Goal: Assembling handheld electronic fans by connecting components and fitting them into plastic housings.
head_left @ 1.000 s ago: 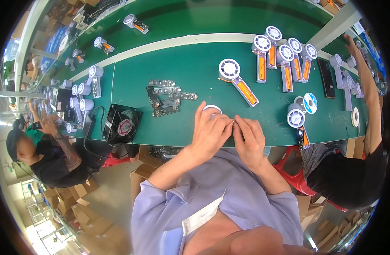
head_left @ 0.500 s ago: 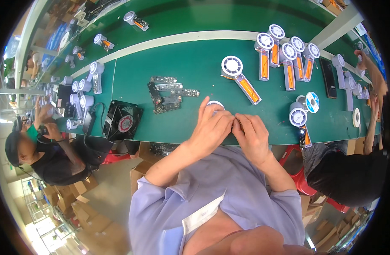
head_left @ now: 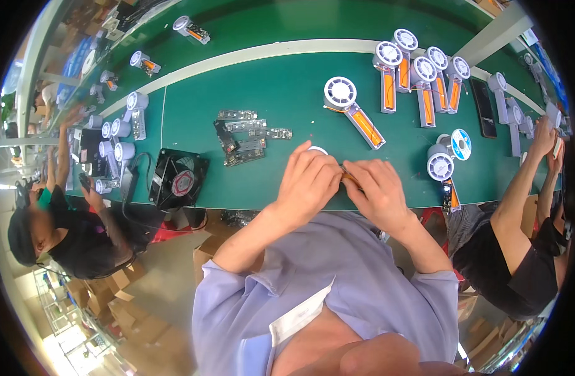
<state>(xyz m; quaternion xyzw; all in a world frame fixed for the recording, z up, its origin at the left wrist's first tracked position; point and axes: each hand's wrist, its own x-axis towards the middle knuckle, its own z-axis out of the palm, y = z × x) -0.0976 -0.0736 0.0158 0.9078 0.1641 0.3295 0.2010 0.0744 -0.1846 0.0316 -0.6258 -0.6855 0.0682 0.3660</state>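
Behind left hand (head_left: 307, 183), white-rimmed fan (head_left: 318, 150), grip unclear; right hand (head_left: 380, 193) pinching orange piece (head_left: 350, 178).

The bench (head_left: 237, 182) is deep green, edged by an off-white bar (head_left: 256, 53). The held fan (head_left: 317, 150) shows a white rim and a strip of orange. The loose fan (head_left: 341, 94) is pale lavender-grey, with white spokes in a wheel pattern and a bright orange inset. The boards (head_left: 245, 144) are blackish with silvery patches. The square fan (head_left: 178, 178) is black, its hub red and white. The spool (head_left: 461, 145) is blue and white, the phone (head_left: 485, 116) black, the shirt (head_left: 331, 269) plain lavender.
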